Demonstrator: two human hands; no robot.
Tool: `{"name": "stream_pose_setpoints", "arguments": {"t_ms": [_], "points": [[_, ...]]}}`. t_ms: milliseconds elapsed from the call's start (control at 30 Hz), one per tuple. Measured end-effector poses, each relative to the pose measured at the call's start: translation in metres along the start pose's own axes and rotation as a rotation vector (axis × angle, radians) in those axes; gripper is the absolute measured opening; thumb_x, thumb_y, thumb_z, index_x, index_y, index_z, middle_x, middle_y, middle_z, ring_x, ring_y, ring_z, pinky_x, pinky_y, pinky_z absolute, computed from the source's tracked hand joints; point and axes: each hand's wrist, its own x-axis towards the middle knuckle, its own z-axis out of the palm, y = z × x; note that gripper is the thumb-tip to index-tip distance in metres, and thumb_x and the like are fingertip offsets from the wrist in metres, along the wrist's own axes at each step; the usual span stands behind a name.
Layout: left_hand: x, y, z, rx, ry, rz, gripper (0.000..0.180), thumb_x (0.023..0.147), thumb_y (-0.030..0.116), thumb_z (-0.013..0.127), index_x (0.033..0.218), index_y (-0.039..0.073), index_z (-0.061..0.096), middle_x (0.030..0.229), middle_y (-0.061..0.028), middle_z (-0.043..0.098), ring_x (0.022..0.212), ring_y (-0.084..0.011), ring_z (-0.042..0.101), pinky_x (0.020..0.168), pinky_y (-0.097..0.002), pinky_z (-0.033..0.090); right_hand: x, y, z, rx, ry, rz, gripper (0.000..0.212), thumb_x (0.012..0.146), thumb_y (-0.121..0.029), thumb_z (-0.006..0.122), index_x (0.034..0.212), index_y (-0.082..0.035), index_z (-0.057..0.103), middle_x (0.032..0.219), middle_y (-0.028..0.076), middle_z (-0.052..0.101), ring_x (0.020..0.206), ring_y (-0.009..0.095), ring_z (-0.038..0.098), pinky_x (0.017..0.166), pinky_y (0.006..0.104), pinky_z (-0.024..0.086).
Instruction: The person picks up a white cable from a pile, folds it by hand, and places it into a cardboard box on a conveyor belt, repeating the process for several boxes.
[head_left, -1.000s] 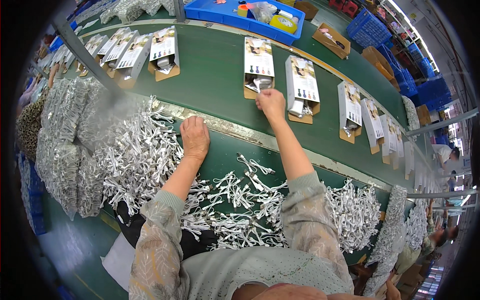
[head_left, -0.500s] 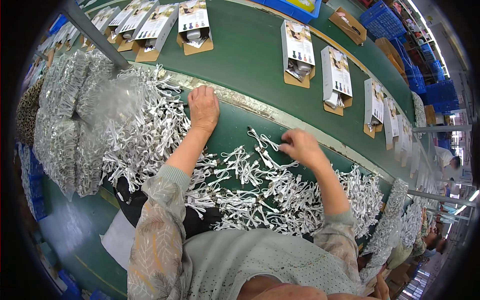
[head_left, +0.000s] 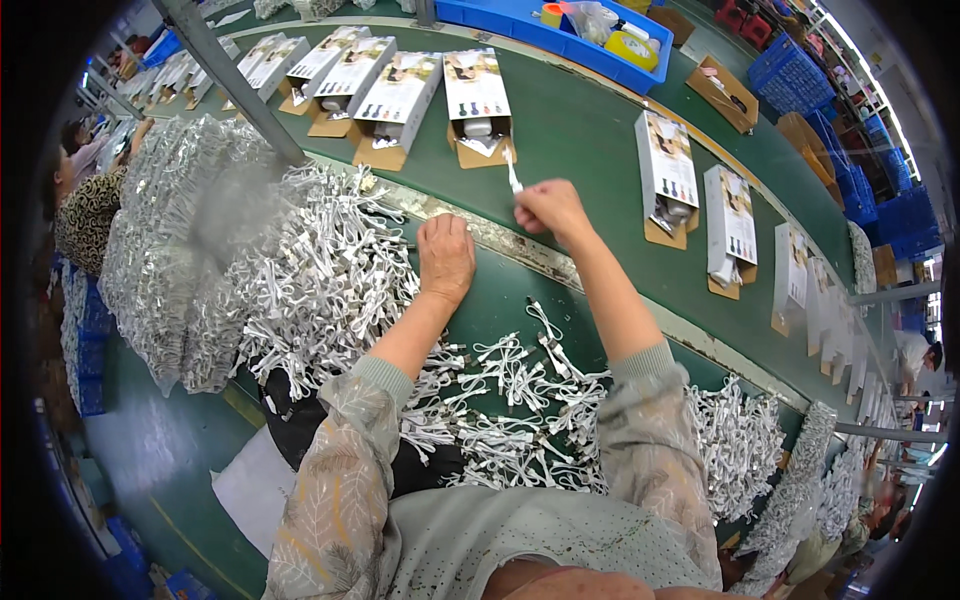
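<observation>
My right hand (head_left: 555,211) reaches over the green conveyor belt with its fingers pinched on a bundled white charging cable (head_left: 514,174). The cable's upper end is at the flap of an open white box (head_left: 478,92), which has a white item and a silvery packet at its mouth. My left hand (head_left: 446,258) rests by the worn metal rail (head_left: 500,238), its fingers bent and pressed together; whatever lies under them is hidden. Beside it rises a big heap of white cables (head_left: 320,270). Looser cables (head_left: 515,370) are spread in front of me on the green table.
More open boxes (head_left: 670,160) stand in a row along the belt. Clear bags full of cables (head_left: 185,250) are piled at the left, next to a slanting metal post (head_left: 225,75). A blue tray (head_left: 560,35) with bottles lies beyond the belt. Other people work at both sides.
My right hand has moved from the loose cables up over the belt, now with a cable in it. My left hand stays by the rail. The view has shifted, and the boxes appear farther right.
</observation>
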Motion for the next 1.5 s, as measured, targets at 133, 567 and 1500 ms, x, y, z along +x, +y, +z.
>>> {"name": "stream_pose_setpoints", "arguments": {"t_ms": [133,567,1500], "points": [[0.000,-0.002,-0.001,-0.053,0.004,-0.014,0.013,0.078,0.008,0.059,0.089,0.006,0.053,0.090,-0.0109,0.052,0.093,-0.0288,0.050,0.088,-0.0404,0.038,0.052,-0.028,0.014,-0.031,0.287,0.053,0.025,0.079,-0.016,0.063,0.066,0.005,0.066,0.062,0.010,0.066,0.049,0.015,0.063,0.046,0.0255,0.051],[0.002,-0.007,0.004,-0.033,0.018,-0.010,0.015,0.076,0.008,0.059,0.090,0.005,0.054,0.091,-0.0101,0.053,0.093,-0.0284,0.051,0.087,-0.0402,0.038,-0.146,0.022,-0.032,-1.010,-0.242,-0.210,0.018,0.075,-0.021,0.066,0.080,-0.004,0.066,0.082,0.015,0.065,0.080,0.032,0.062,0.072,0.0414,0.048],[0.002,-0.005,0.004,-0.004,0.011,-0.016,0.010,0.079,0.012,0.057,0.087,0.007,0.054,0.091,-0.0096,0.054,0.093,-0.0262,0.051,0.089,-0.0399,0.038,-0.107,0.021,0.012,-0.800,-0.331,-0.585,0.018,0.078,-0.016,0.063,0.094,-0.007,0.065,0.090,0.013,0.062,0.090,0.031,0.059,0.078,0.0400,0.047]]}}
